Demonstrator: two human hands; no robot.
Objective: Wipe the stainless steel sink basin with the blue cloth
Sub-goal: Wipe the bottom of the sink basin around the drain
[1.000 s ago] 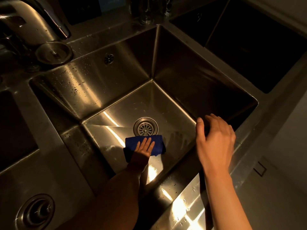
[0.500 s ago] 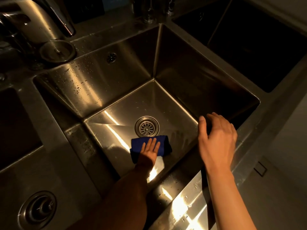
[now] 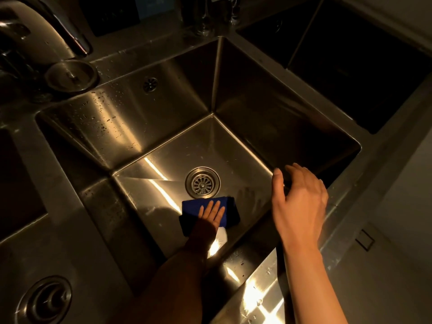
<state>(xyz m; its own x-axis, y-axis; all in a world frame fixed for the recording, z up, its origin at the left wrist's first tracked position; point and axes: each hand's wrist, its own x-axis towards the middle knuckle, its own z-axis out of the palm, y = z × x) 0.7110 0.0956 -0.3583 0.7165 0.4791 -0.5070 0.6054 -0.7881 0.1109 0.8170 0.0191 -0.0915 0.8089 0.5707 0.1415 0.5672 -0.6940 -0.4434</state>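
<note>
Head view: the left hand [image 3: 211, 213] presses flat, fingers straight, on the folded blue cloth [image 3: 209, 212] just below the drain [image 3: 202, 182] on the sink basin [image 3: 243, 160] floor; the right hand [image 3: 300, 202] hovers loosely open right of the drain.

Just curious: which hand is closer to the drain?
Left. The left hand presses the blue cloth just below the drain; the right hand hovers farther off, right.

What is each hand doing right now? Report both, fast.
Left hand: open, fingers flat, pressing the blue cloth.
Right hand: open, holding nothing.
</note>
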